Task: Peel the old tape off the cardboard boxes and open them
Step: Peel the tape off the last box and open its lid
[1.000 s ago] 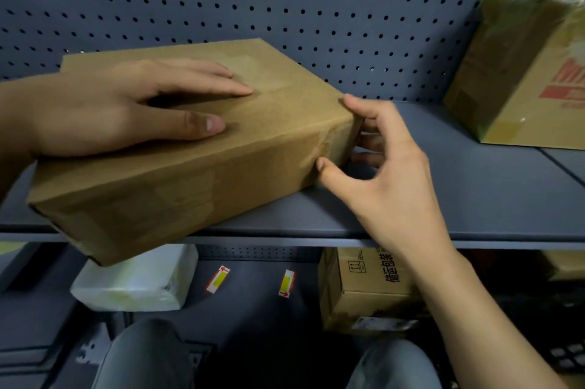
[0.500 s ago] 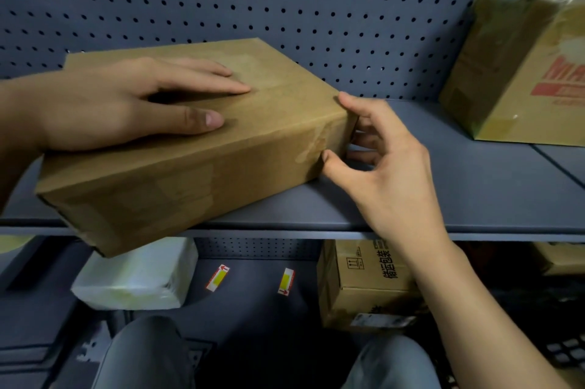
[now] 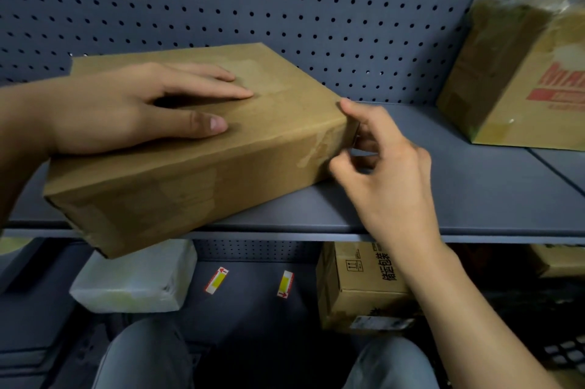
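A flat brown cardboard box (image 3: 177,186) lies slanted on the grey shelf (image 3: 443,198), its near left corner hanging over the front edge. Clear old tape (image 3: 319,148) shows on its front face near the right corner. My left hand (image 3: 126,110) presses flat on the box top, fingers straight. My right hand (image 3: 380,167) is at the box's right end, forefinger on the top corner, thumb against the front face by the tape, other fingers curled behind the end. Whether it pinches tape is hidden.
A taller printed cardboard box (image 3: 519,78) with plastic wrap stands at the shelf's right. A pegboard wall (image 3: 285,2) backs the shelf. Below are a white wrapped package (image 3: 133,284), a small printed box (image 3: 361,287) and my knees.
My right thumb slid up the front face toward the taped corner and the fingers curled tighter at the box's end. The left hand stayed flat on top.
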